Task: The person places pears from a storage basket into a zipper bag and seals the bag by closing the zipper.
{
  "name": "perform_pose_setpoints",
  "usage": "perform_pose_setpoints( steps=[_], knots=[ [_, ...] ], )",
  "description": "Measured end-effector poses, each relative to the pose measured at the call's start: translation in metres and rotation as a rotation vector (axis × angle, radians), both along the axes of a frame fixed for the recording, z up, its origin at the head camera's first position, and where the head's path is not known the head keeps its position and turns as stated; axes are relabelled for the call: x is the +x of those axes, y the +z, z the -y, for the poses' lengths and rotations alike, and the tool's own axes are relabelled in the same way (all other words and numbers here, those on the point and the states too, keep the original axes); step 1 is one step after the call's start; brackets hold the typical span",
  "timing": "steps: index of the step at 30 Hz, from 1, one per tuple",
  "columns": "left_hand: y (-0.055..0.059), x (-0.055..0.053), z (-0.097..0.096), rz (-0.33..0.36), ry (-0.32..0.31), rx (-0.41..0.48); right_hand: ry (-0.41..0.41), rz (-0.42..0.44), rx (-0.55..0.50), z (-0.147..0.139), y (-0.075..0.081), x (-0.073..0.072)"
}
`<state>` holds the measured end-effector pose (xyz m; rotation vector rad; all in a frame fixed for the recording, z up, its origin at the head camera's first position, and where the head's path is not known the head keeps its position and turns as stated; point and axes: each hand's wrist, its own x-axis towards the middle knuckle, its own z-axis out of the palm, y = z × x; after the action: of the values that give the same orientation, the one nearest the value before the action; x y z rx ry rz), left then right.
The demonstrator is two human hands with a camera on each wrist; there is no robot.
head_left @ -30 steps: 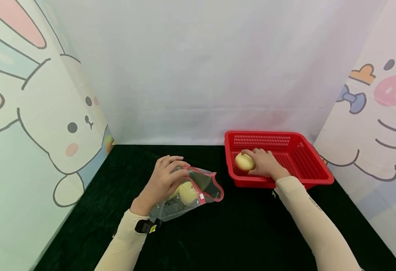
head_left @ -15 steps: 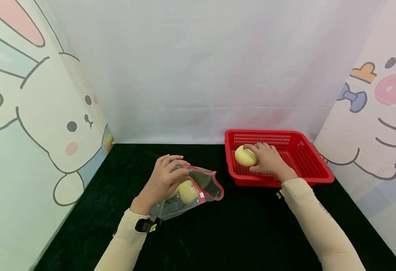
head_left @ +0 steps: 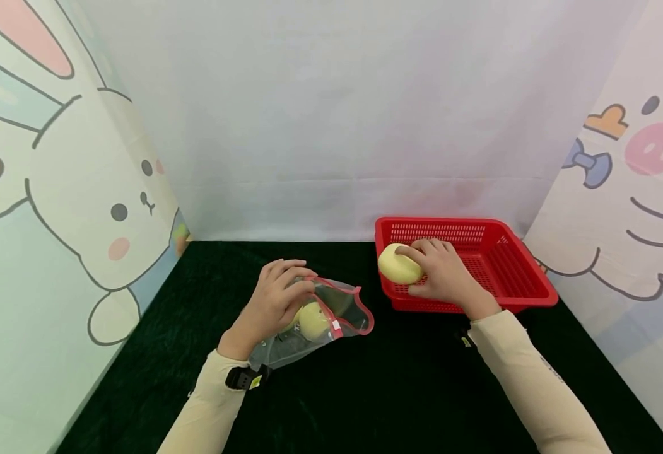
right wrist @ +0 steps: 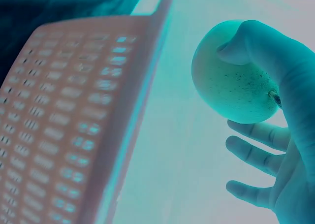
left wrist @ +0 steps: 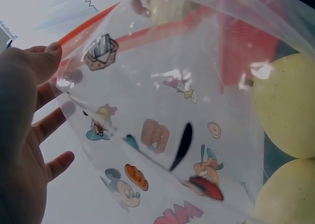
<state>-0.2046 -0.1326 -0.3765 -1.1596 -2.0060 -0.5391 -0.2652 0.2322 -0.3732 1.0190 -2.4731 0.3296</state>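
While the right hand (head_left: pixel 449 279) grips a yellow fruit (head_left: pixel 395 267) over the left end of the red basket (head_left: pixel 517 270), the fruit's stem (right wrist: pixel 275 98) pointing toward the palm, the left hand (head_left: pixel 273 306) pinches a clear bag (head_left: pixel 290 354) left of the basket. The bag's long axis slants, mouth toward the basket; two more yellow fruits (head_left: pixel 313 323) lie inside.

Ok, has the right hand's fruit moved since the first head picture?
Yes: judged by the red basket in the head view, the fruit has moved left and slightly up, now overlapping the basket's left rim.
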Motion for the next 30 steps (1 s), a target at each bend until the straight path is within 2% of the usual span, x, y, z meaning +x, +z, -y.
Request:
perform_pose_setpoints(
  steps=[5, 13, 22, 30],
  knots=[
    [-0.001, 0.0, 0.0, -0.007, -0.002, -0.002, 0.072, -0.064, -0.008, 0.011, 0.008, 0.015],
    [-0.001, 0.0, -0.001, -0.003, -0.005, 0.005, 0.154, -0.113, -0.019, 0.026, 0.013, 0.034],
    [-0.002, 0.001, -0.001, 0.03, 0.005, 0.005, 0.219, -0.129, 0.022, 0.041, 0.004, 0.05],
    [-0.004, 0.0, -0.001, 0.04, 0.005, 0.018, 0.258, -0.129, 0.077, 0.057, -0.005, 0.056]
  ],
)
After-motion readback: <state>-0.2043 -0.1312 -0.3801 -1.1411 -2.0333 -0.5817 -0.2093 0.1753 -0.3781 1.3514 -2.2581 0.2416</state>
